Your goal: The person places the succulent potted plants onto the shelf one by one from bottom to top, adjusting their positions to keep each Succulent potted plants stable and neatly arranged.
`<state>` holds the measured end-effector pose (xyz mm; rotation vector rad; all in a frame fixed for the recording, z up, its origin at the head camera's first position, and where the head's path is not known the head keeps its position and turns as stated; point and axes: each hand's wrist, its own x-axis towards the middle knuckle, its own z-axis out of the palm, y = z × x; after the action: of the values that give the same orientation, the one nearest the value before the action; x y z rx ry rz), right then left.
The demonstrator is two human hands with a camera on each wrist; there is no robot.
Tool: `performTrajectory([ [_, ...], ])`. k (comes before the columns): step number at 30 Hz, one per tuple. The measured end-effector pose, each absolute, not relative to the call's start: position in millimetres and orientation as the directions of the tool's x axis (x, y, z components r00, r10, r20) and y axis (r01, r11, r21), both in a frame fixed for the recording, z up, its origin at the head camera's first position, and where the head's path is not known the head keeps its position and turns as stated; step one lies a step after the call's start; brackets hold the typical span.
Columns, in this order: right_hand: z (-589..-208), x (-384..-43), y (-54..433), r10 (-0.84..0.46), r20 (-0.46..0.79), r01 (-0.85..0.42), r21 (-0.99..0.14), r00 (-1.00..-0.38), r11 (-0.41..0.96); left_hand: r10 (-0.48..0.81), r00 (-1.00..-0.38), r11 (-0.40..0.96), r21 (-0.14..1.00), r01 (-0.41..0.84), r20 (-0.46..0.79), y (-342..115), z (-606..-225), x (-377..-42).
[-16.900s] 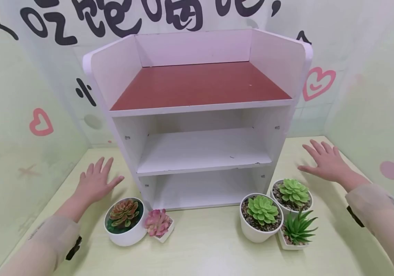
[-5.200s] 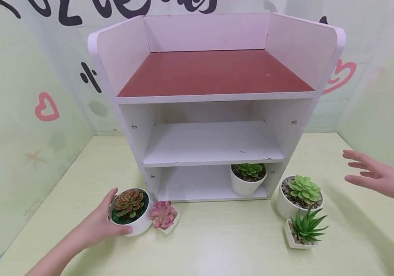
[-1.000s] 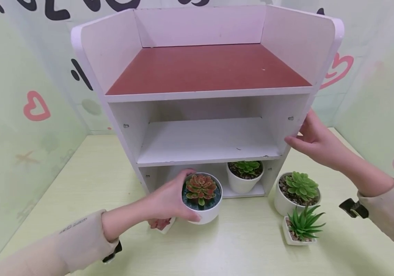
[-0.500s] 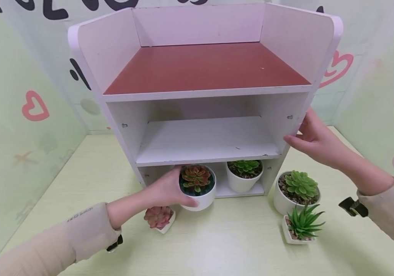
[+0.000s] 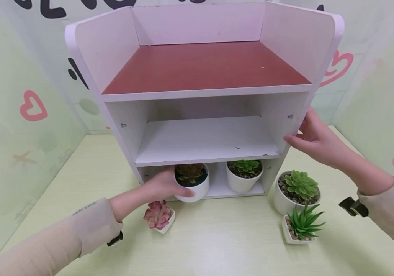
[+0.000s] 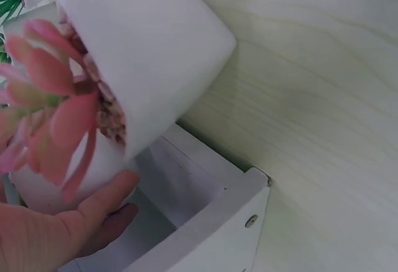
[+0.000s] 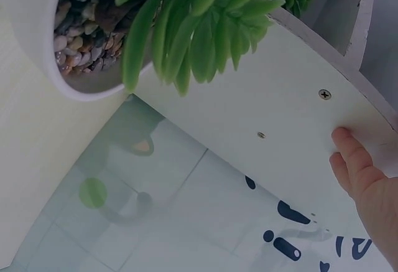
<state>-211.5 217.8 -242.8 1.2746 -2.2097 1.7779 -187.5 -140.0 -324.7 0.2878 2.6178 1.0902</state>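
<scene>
My left hand (image 5: 164,184) grips a round white pot with a reddish-green succulent (image 5: 197,191), thumb across its front. That pot is at the front of the bottom compartment, its plant partly under the middle board. In the left wrist view, a pink succulent in a small square pot (image 6: 149,54) covers much of the held pot. My right hand (image 5: 315,142) holds the right side panel of the white shelf (image 5: 207,140), thumb at the front edge and fingers against the outer face. A potted green succulent (image 5: 241,182) stands to the right in the bottom compartment.
Right of the shelf, a round pot with a green succulent (image 5: 283,199) stands behind a small square pot with a spiky green plant (image 5: 295,239). The pink succulent sits on the table (image 5: 217,245) just below my left wrist. Printed walls enclose the table.
The left hand has carried the reddish succulent from the table's left, over past the pink one, and back into the bottom compartment's front. The right hand has come to the shelf's side and stayed.
</scene>
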Motion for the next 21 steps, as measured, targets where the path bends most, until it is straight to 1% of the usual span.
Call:
performTrajectory([
  [4,-242.6,-210.7,217.9,-0.565,0.491,-0.599,-0.801,-0.664,0.008,0.248,-0.939,0.708,0.707,0.009,-0.237,-142.0,-325.0,-191.0],
  [15,-242.2,-210.4,218.3,-0.568,0.495,-0.6,-0.8,-0.658,-0.001,0.217,-0.951,0.739,0.673,0.014,-0.218,-147.8,-330.7,-195.7],
  [21,-242.7,-210.0,219.5,-0.566,0.492,-0.597,-0.802,-0.661,-0.001,0.197,-0.952,0.765,0.644,0.0,-0.234,-149.2,-329.5,-194.4],
])
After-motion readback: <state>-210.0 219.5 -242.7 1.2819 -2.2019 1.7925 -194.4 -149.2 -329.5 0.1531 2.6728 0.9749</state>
